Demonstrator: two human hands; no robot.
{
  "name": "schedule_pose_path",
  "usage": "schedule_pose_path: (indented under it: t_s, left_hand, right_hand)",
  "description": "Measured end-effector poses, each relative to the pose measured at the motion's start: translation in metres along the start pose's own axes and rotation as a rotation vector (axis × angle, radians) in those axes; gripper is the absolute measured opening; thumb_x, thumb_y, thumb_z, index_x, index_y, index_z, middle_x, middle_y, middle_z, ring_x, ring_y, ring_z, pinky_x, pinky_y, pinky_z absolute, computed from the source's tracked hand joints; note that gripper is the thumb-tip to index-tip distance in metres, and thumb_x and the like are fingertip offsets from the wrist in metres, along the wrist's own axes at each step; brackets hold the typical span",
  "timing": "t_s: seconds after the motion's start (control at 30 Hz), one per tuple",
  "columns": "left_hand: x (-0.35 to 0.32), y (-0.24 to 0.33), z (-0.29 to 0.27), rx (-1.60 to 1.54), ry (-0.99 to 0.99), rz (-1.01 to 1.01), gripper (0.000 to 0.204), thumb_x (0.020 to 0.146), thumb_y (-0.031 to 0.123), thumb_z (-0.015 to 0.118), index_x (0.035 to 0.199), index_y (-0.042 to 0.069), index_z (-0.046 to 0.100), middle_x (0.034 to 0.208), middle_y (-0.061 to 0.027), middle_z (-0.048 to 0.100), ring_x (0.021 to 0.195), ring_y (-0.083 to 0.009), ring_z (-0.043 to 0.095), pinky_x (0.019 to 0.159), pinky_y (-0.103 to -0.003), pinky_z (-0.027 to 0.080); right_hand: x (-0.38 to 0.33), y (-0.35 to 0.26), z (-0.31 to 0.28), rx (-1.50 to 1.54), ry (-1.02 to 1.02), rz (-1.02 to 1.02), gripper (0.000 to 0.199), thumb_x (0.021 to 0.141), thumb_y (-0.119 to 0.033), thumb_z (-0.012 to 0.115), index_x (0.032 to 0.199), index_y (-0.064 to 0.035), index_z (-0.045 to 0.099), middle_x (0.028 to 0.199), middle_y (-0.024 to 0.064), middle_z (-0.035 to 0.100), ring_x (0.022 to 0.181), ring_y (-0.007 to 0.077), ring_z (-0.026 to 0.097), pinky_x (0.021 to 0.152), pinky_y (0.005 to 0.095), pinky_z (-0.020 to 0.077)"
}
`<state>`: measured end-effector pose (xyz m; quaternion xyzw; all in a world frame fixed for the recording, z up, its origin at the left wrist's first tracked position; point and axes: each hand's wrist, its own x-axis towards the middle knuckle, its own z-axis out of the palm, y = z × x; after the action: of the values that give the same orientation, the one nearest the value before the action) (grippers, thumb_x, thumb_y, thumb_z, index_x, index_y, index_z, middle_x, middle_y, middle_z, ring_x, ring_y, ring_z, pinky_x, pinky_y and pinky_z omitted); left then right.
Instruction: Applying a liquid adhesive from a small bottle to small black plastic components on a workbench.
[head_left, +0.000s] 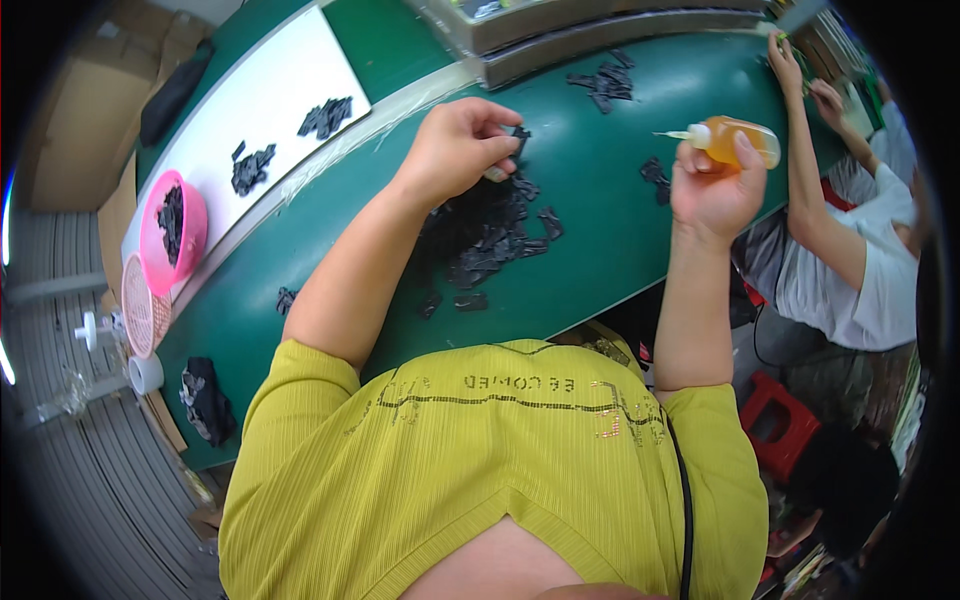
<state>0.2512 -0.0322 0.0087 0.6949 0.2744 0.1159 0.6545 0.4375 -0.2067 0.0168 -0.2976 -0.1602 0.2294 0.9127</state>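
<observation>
Pinching a small black part [519,134] between thumb and curled fingers, our left hand [458,148] hovers just above the pile of black parts [490,240] on the green table [600,200]. The fingers are drawn in tight, nearly a fist, with only the fingertips gripping the part. Our right hand [715,185] is wrapped around a small amber squeeze bottle [738,140], its white nozzle pointing left toward the part but well apart from it. Farther out lie smaller heaps of black parts [606,82] near a metal tray [560,30]. At the left, a pink basket [170,230] holds more parts. A co-worker's hands [800,75] reach onto the table at right.
</observation>
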Motion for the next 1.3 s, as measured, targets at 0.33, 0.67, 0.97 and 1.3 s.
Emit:
schedule_pose_path:
  t_s: [0.33, 0.67, 0.97, 1.3]
  left_hand:
    - [0.016, 0.024, 0.093, 0.323, -0.083, 0.074, 0.017, 0.075, 0.006, 0.063, 0.091, -0.001, 0.063, 0.077, -0.0131, 0.065, 0.068, -0.0213, 0.065, 0.06, -0.032, 0.052]
    - [-0.025, 0.006, 0.101, 0.758, -0.007, 0.513, 0.018, 0.075, 0.015, 0.064, 0.091, 0.006, 0.064, 0.092, -0.012, 0.06, 0.084, -0.03, 0.059, 0.074, -0.038, 0.048]
    - [-0.008, 0.015, 0.009, 0.95, -0.059, 0.088, 0.024, 0.071, 0.019, 0.072, 0.091, 0.007, 0.066, 0.092, -0.0117, 0.062, 0.088, -0.0286, 0.06, 0.075, -0.037, 0.048]
    - [-0.005, 0.004, -0.011, 0.154, -0.046, -0.06, 0.02, 0.078, 0.017, 0.069, 0.078, 0.002, 0.056, 0.08, -0.0118, 0.065, 0.068, -0.0168, 0.062, 0.058, -0.029, 0.05]
  right_hand:
    - [-0.028, -0.079, -0.05, 0.023, 0.026, -0.145, 0.018, 0.08, -0.015, 0.057, 0.091, -0.0014, 0.054, 0.078, 0.0097, 0.056, 0.056, 0.0153, 0.044, 0.05, 0.0249, 0.034]
    - [-0.039, -0.077, -0.063, 0.012, 0.019, -0.074, 0.023, 0.081, -0.016, 0.055, 0.096, 0.0014, 0.054, 0.077, 0.0111, 0.055, 0.055, 0.0144, 0.044, 0.048, 0.0246, 0.0339]
    - [-0.028, -0.044, -0.033, 0.018, -0.086, 0.072, 0.024, 0.081, -0.016, 0.056, 0.098, 0.0007, 0.055, 0.08, 0.012, 0.056, 0.057, 0.0154, 0.046, 0.05, 0.0257, 0.0348]
    - [-0.012, 0.013, 0.047, -0.035, -0.204, 0.232, 0.018, 0.078, -0.016, 0.06, 0.093, -0.0063, 0.055, 0.08, 0.0065, 0.059, 0.055, 0.013, 0.048, 0.049, 0.0264, 0.0374]
